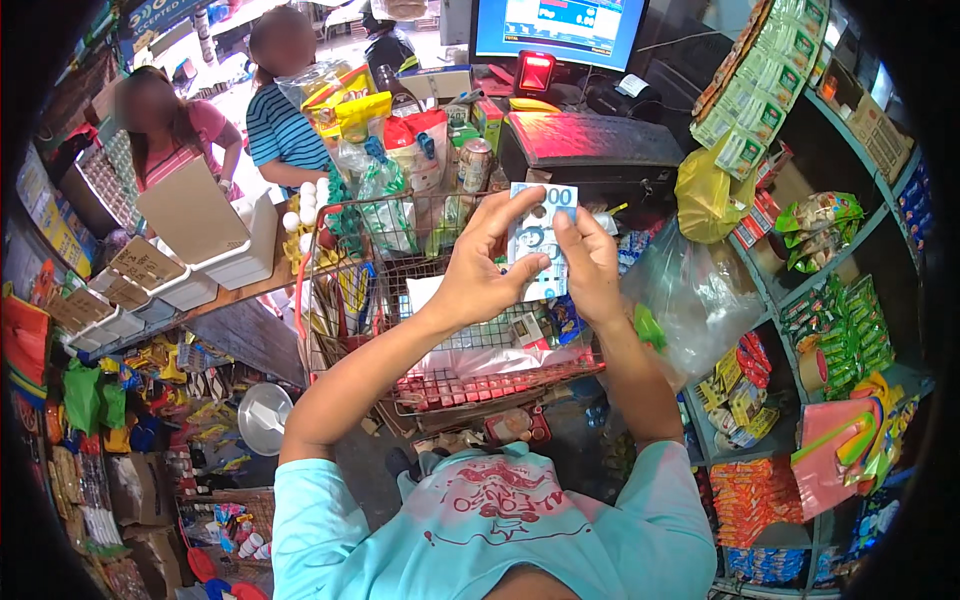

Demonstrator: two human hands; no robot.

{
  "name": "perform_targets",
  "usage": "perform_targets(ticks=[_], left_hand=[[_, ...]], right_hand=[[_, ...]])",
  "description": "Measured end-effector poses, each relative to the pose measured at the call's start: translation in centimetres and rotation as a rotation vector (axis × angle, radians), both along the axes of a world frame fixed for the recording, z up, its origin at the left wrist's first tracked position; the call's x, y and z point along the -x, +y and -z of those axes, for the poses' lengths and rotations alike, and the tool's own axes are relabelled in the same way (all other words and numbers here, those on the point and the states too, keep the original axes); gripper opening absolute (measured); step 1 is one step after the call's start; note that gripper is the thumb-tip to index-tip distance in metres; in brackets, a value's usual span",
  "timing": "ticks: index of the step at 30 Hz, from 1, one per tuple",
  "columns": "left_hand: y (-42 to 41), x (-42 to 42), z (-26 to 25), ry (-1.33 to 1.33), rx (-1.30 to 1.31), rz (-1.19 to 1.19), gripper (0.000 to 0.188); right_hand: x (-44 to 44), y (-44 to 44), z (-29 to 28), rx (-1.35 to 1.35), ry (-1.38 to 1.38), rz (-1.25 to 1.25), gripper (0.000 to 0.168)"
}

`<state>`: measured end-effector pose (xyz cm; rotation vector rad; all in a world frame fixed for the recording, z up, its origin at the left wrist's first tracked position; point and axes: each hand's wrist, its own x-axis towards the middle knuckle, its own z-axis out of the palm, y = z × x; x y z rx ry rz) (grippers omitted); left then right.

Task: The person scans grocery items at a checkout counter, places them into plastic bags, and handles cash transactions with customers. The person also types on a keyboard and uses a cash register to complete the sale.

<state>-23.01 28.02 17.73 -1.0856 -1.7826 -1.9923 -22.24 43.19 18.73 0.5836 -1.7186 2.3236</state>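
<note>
A blue and white banknote is held upright between both hands. My left hand grips its left edge, with the index finger over the top and the thumb across the lower part. My right hand pinches its right side, thumb on the face of the note. Below the hands is a wire shopping basket with red edging, holding white plastic and small packets. Behind it stand a black cash drawer or box, a scanner with a red light and a monitor.
Two people stand across the wooden counter at the left. Eggs, filled plastic bags and white bins line it. Packed shelves rise at the right beside a hanging clear bag.
</note>
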Motion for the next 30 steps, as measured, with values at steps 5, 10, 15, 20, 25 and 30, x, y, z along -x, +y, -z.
perform_targets(ticks=[5,10,15,20,25,30], left_hand=[[-0.1,-0.2,-0.3,0.044,0.021,0.041,0.075],[-0.2,0.1,-0.4,-0.094,-0.130,0.133,0.079],[-0.9,0.5,-1.1,-0.376,-0.129,0.107,0.072],[-1.0,1.3,0.6,-0.473,-0.223,0.080,0.054],[-1.2,1.8,0.2,-0.555,-0.312,-0.004,0.048],[-1.4,2.0,0.5,-0.640,-0.299,-0.027,0.047]], right_hand=[[0.4,0.5,1.0,-0.077,0.117,0.180,0.024],[-0.2,0.0,0.4,-0.086,0.194,0.198,0.025],[-0.3,0.4,1.8,-0.223,0.179,0.155,0.025],[-0.5,-0.3,3.7,-0.189,0.064,0.122,0.023],[-2.3,-0.7,4.4,-0.206,-0.006,0.114,0.020],[-2.9,-1.0,5.3,-0.161,0.016,0.131,0.017]])
